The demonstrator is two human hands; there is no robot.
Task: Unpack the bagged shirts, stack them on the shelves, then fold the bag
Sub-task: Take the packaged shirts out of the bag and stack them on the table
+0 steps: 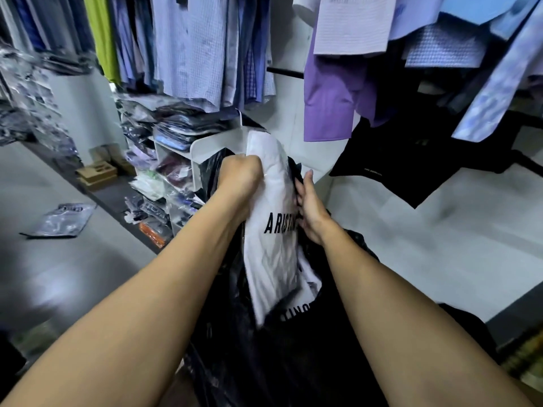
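A large black plastic bag [273,356] stands open between my forearms at the centre bottom. A white folded shirt [271,218] in clear wrap, printed with black letters, sticks halfway up out of it. My left hand [241,174] is closed in a fist on the shirt's upper left edge. My right hand [310,207] presses against the shirt's right side and the bag's rim, fingers curled. More white packed shirts [308,286] show lower inside the bag. White shelves [202,148] with stacked packed shirts stand just beyond the bag to the left.
Hanging shirts [188,45] fill rails above, blue at left, purple [332,92] at right. A black shirt [411,168] hangs low at right. A packed shirt [61,220] lies on the grey floor at left. Cardboard boxes [97,173] sit by the shelf base.
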